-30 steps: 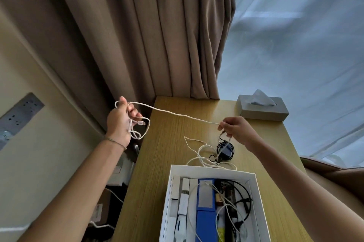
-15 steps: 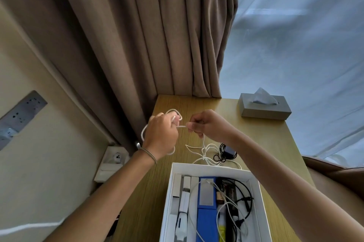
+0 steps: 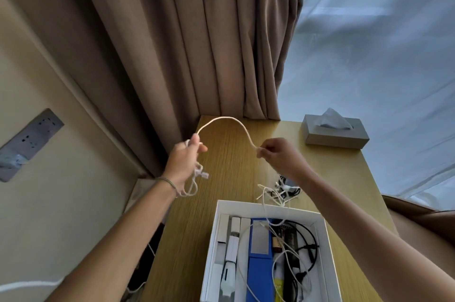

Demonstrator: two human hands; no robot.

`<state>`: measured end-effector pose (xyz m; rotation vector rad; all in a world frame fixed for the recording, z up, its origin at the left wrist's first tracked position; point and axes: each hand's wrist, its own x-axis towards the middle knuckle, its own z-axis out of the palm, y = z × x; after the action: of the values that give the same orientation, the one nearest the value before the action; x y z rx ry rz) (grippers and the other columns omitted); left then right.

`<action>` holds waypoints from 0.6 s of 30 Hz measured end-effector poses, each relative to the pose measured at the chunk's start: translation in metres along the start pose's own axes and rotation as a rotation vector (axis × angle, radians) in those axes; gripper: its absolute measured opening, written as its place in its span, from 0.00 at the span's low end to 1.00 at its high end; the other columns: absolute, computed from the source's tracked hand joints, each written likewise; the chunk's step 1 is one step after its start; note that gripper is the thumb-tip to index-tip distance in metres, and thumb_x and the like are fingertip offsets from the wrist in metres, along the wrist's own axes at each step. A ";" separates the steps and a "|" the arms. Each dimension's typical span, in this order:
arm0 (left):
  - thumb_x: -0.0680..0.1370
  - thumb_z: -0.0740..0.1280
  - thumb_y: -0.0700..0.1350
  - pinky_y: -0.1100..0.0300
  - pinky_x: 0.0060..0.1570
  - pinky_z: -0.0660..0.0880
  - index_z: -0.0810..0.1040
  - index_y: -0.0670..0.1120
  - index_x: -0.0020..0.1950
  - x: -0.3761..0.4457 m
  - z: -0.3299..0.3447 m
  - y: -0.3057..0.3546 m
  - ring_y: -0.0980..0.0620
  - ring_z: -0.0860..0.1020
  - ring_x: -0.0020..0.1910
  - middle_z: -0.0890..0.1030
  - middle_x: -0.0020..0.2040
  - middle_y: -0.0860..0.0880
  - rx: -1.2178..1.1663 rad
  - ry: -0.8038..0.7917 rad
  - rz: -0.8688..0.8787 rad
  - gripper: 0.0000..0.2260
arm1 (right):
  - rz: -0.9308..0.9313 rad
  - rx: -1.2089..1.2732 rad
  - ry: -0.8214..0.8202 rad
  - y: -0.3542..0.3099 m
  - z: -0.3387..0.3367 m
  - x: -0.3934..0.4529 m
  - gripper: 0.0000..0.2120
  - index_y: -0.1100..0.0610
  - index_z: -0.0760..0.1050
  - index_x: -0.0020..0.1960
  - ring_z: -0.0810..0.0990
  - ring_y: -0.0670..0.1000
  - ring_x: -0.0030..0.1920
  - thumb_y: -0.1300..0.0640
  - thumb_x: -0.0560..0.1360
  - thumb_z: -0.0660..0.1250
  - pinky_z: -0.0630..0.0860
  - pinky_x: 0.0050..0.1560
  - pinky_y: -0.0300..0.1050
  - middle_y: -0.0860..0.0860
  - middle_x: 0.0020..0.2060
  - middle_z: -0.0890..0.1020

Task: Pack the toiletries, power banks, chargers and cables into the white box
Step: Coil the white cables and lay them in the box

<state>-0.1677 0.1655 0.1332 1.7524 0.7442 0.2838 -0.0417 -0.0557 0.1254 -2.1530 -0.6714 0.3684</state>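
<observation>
A brown curtain (image 3: 197, 38) and a pale sheer one hang behind a wooden tabletop (image 3: 221, 193) that stands in the corner of the room, with a grey tissue box (image 3: 334, 132) at its 1 o'clock corner. Half a second ago both hands were close together over the tabletop; now they have moved apart, and a fresh arc of the white cable (image 3: 229, 120) stands between them. The left hand (image 3: 183, 164) holds the gathered loops with its grip clamped on them, the plug end hanging under the palm. The right hand (image 3: 280, 156) pinches the cable at 3 o'clock from the left. I judge that one more loop is being measured, so the winding goes on and the cable is not yet packed. The white box (image 3: 215, 228) lies open at 6 o'clock, already quite full. More loose cables lie just beyond its far rim. The tabletop's left edge is close under the left hand, so loops may slip off there; free room is at 12 o'clock.
</observation>
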 end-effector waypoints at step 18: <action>0.83 0.59 0.55 0.57 0.38 0.70 0.83 0.49 0.46 -0.018 0.029 0.020 0.55 0.70 0.32 0.76 0.38 0.52 0.001 -0.167 0.073 0.17 | -0.115 0.014 -0.190 -0.013 0.017 -0.015 0.13 0.50 0.81 0.37 0.71 0.43 0.26 0.50 0.80 0.68 0.70 0.30 0.39 0.40 0.25 0.78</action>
<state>-0.1592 0.1291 0.1454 1.7828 0.5616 0.1838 -0.0666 -0.0466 0.1258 -2.0717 -0.8926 0.5184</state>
